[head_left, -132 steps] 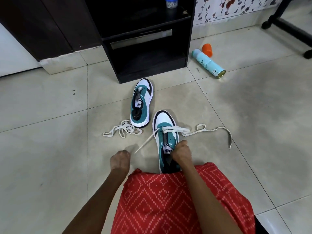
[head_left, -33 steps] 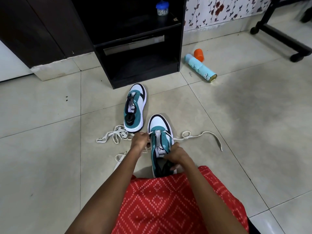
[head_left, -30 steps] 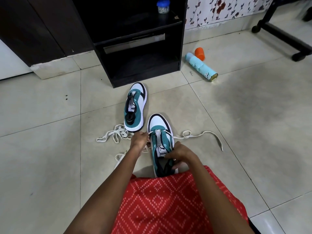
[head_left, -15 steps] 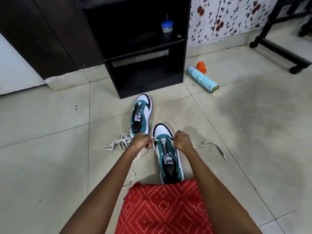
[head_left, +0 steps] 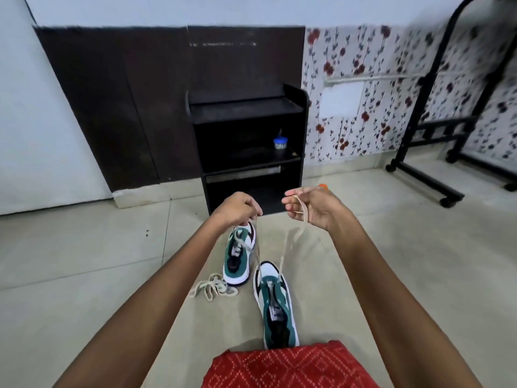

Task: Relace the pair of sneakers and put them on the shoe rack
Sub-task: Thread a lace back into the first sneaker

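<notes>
Two teal, white and black sneakers stand on the tiled floor. The near sneaker (head_left: 275, 302) has a cream lace (head_left: 282, 260) threaded through its front eyelets, and both ends rise up to my raised hands. My left hand (head_left: 237, 210) pinches the left end. My right hand (head_left: 312, 205) holds the right end looped over its fingers. The far sneaker (head_left: 237, 257) has no lace in it; a second loose lace (head_left: 212, 287) lies bunched on the floor beside it. The black shoe rack (head_left: 249, 152) stands against the wall straight ahead.
A small blue-lidded jar (head_left: 280, 142) sits on the rack's middle shelf. A black wheeled metal frame (head_left: 428, 175) stands at the right. An orange cap (head_left: 323, 186) peeks out behind my right hand. My red patterned garment (head_left: 288, 365) covers the bottom of the view.
Both hands have lifted from the near sneaker's eyelets, pulling the two lace ends up taut. The camera has tilted up, bringing the rack and wall into view.
</notes>
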